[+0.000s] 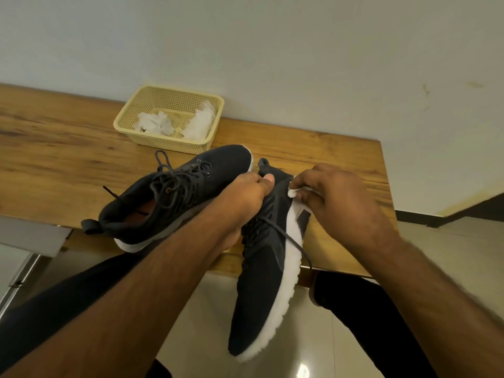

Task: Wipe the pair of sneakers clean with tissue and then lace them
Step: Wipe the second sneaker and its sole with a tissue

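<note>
Two black sneakers with white soles are in view. One sneaker (174, 197) lies on the wooden table (54, 148), its dark laces loose. The second sneaker (270, 268) is lifted off the table with its toe pointing down toward me. My left hand (245, 195) grips it at the collar, thumb over the rim. My right hand (335, 200) pinches a small wad of white tissue (293, 191) against the heel side, by the white sole. A loose lace hangs across the held sneaker.
A cream plastic basket (136, 105) with crumpled white tissues stands at the back of the table against the wall. My knees in dark trousers are below the table's front edge. Pale tiled floor lies underneath.
</note>
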